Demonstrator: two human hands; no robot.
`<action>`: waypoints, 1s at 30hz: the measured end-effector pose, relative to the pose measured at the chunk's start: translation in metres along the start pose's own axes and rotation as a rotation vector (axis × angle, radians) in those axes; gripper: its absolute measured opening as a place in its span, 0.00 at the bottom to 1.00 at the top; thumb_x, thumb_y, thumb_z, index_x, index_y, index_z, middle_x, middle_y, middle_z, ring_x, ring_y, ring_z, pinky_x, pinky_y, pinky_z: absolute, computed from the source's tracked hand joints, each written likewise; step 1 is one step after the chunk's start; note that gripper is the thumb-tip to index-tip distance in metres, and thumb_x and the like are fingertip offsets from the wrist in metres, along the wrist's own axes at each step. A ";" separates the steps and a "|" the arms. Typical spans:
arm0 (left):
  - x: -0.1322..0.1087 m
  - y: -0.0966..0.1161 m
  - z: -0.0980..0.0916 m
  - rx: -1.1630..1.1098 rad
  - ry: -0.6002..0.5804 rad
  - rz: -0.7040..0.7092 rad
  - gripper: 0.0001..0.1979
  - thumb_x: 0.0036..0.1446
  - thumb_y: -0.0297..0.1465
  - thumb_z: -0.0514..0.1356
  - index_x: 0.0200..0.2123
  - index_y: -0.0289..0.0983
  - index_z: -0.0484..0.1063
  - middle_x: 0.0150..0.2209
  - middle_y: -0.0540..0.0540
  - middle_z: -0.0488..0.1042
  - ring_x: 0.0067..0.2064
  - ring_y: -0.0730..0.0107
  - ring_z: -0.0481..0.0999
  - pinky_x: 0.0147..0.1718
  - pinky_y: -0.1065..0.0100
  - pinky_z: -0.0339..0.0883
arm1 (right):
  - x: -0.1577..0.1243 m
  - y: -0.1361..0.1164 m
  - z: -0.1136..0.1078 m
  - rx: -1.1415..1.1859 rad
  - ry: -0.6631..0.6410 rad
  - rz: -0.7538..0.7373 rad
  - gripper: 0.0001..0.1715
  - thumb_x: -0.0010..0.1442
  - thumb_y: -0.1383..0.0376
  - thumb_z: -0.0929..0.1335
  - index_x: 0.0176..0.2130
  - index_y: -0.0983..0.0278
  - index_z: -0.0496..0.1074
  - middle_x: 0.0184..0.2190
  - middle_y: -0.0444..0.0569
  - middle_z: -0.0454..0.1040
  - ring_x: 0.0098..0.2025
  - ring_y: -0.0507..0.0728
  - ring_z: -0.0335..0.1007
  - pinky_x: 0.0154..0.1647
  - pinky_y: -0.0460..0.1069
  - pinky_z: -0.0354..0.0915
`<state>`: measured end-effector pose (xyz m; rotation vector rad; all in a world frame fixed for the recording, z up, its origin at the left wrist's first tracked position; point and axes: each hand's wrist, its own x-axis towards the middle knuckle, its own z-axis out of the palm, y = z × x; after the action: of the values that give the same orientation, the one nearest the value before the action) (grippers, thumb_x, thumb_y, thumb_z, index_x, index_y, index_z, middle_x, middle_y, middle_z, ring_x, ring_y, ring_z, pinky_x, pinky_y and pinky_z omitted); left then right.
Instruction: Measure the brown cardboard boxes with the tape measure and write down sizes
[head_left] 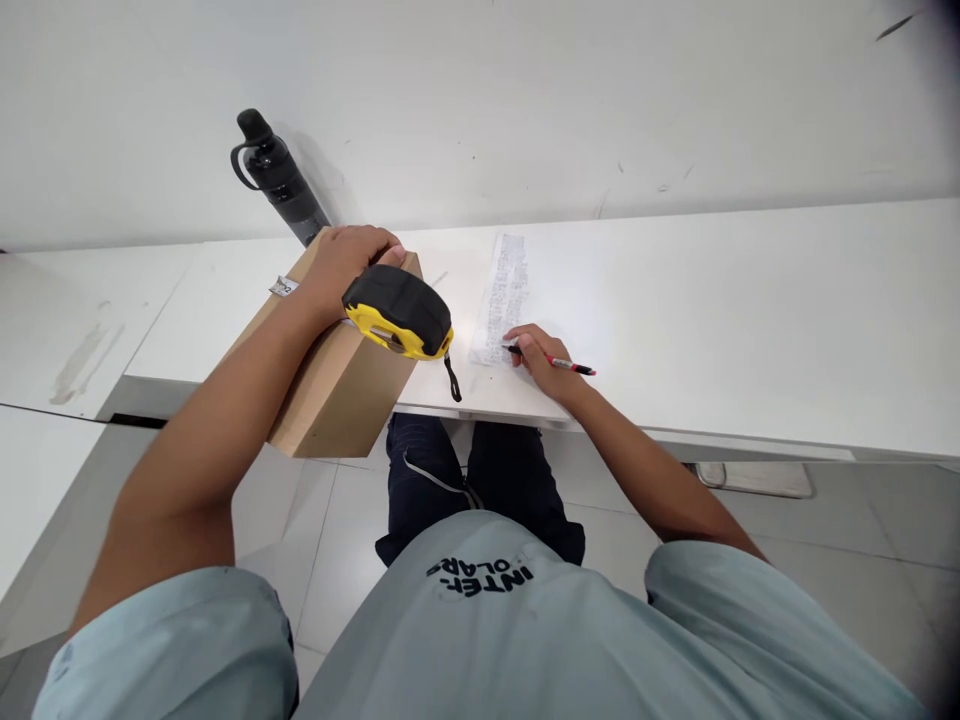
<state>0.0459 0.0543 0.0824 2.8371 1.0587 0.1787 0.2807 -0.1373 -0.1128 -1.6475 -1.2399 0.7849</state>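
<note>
My left hand (349,262) lies over the far end of a brown cardboard box (341,400), its fingers curled around the edge. The box sticks out past the table's front edge. On top of it, right beside that hand, sits a yellow and black tape measure (397,312) with a black wrist strap hanging down. Between the fingers of my right hand (541,362) is a red and black pen (574,367), its tip at the lower part of a paper sheet (502,300). Dense handwriting covers the narrow sheet, which lies flat on the table.
A black bottle (283,185) with a carry loop stands behind the box, near the wall (525,110). The white table (750,320) runs along the wall. Below its front edge, a flat pale object (757,479) shows at the right.
</note>
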 end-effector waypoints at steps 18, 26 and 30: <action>-0.003 0.000 0.001 -0.096 0.063 0.032 0.19 0.71 0.41 0.51 0.41 0.41 0.81 0.47 0.46 0.84 0.52 0.56 0.79 0.58 0.52 0.66 | -0.001 -0.007 0.007 -0.009 0.072 0.118 0.29 0.60 0.43 0.69 0.21 0.57 0.60 0.24 0.46 0.72 0.32 0.58 0.66 0.34 0.53 0.61; -0.005 -0.001 0.006 -0.098 0.081 0.027 0.19 0.74 0.41 0.50 0.43 0.42 0.79 0.49 0.50 0.84 0.53 0.63 0.77 0.63 0.52 0.60 | -0.002 -0.005 0.006 -0.008 0.087 0.131 0.26 0.61 0.46 0.68 0.22 0.59 0.66 0.28 0.49 0.77 0.35 0.60 0.71 0.37 0.54 0.65; -0.006 0.008 -0.004 -0.054 0.007 -0.010 0.17 0.74 0.38 0.51 0.44 0.40 0.79 0.51 0.47 0.83 0.54 0.60 0.77 0.63 0.52 0.60 | -0.003 -0.005 0.007 -0.007 0.095 0.138 0.26 0.61 0.47 0.68 0.20 0.59 0.66 0.28 0.49 0.77 0.34 0.59 0.70 0.37 0.54 0.63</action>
<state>0.0461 0.0446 0.0870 2.7843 1.0531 0.2133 0.2720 -0.1378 -0.1108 -1.7698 -1.0731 0.7774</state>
